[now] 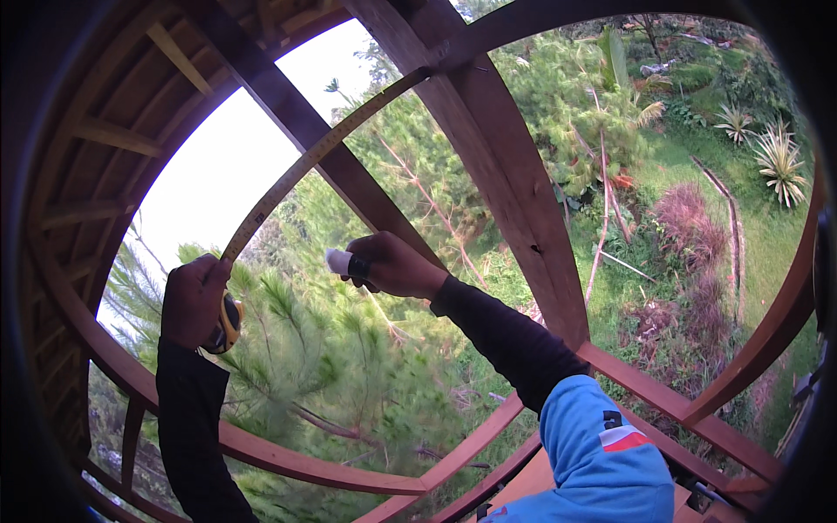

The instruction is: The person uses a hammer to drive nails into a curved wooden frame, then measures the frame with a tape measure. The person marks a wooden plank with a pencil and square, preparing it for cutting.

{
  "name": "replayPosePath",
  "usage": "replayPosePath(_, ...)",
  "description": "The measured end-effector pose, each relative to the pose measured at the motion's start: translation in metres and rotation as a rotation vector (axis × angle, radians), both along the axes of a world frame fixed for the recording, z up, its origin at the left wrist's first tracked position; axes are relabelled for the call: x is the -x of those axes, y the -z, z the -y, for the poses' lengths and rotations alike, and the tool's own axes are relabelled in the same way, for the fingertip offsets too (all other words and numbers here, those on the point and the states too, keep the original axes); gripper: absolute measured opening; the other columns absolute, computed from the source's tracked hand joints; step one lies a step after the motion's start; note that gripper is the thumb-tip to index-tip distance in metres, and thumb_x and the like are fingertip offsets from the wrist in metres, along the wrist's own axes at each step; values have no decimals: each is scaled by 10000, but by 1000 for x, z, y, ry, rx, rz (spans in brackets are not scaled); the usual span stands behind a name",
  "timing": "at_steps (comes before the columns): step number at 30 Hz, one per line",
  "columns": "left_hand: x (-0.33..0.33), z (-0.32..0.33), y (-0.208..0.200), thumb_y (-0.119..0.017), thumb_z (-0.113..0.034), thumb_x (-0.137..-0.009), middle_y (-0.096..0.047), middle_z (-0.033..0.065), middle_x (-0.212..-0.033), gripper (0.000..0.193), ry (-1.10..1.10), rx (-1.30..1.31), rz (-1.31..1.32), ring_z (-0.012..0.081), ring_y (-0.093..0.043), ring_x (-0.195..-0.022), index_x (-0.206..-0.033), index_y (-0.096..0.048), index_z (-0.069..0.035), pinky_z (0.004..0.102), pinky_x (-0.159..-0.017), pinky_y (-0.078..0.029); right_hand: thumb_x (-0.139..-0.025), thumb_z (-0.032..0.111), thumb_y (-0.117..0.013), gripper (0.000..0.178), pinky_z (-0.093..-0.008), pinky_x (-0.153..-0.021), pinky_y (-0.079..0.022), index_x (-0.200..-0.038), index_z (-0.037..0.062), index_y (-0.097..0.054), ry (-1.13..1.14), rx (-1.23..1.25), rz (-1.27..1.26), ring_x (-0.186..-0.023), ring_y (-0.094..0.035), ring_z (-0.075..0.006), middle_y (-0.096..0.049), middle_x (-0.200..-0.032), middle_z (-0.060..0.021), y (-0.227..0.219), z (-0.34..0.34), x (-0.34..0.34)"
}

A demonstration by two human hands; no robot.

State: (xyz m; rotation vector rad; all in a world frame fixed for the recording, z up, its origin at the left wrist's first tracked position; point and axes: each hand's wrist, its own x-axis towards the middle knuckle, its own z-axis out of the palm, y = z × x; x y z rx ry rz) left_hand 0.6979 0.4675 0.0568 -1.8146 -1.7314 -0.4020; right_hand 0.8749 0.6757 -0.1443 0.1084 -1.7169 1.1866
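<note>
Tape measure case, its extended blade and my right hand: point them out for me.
Tape measure case (229, 325), head view: its yellow-and-black side.
Extended blade (302, 163), head view: flat face, about mid-length.
Right hand (395, 264), head view: back of the hand.

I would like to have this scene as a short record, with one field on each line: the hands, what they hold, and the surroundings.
Left hand: gripping a yellow-and-black tape measure
Tape blade: extended, running up to the timber post; exact contact at its far end unclear
Right hand: holding a small white-and-black item, kind unclear
Clothing: dark sleeves on both forearms, light blue cloth over right upper arm
Structure: wooden railing below the hands
Outside: green trees
</note>
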Motion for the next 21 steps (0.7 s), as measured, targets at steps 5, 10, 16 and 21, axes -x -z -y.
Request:
replayPosePath(5,2,2,0,-596,-260,-1040,-507,69,-574,375,-2,14,41,104,-483,-547,-796,-614,24,357,-530,-391,-1049,255,-604,334,-287,-569,-493,-827,16,-675,-14,-36,-5,-596,-602,-74,-639,-660,-21,10,-3,9)
replayPosePath(10,5,2,0,-593,-260,-1039,-512,78,-580,367,30,18,41,118,-483,-542,-806,-619,23,358,-532,-387,-1041,249,-614,299,-296,-592,-454,-833,39,-652,187,-216,63,-594,-555,-92,-604,-645,-29,9,-4,9)
replayPosePath(16,-5,-2,-2,-591,-258,-1036,-507,94,-587,367,80,25,44,147,-485,-546,-790,-606,15,366,-546,-390,-1062,568,-458,652,-462,-711,-496,-824,-5,-656,373,-383,181,-694,-641,-387,-644,-717,-213,5,4,7)
replayPosePath(21,-9,-7,-2,-591,-260,-1036,-486,89,-579,385,110,18,0,149,-465,-540,-759,-577,7,366,-544,-385,-1051,465,-565,517,-395,-628,-448,-793,22,-637,340,-323,108,-588,-508,-258,-564,-640,-136,9,3,11)
